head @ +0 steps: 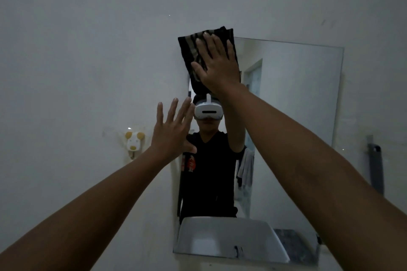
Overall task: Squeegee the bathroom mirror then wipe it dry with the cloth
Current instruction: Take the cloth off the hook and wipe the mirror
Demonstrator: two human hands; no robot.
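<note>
Mirror (297, 99): right hand (217, 62), fingers straight, presses dark cloth (189, 50) on top-left corner; left hand (170, 133) spread flat, holding nothing.

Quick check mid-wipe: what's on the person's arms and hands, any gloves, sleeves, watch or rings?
Nothing visible: the left hand and right hand are bare, without gloves, and both forearms are uncovered to the frame edge. No watch, bands or rings show.

Glossy glass mirror (297, 94), dark striped fabric cloth (189, 50), matt wall (88, 50).
</note>
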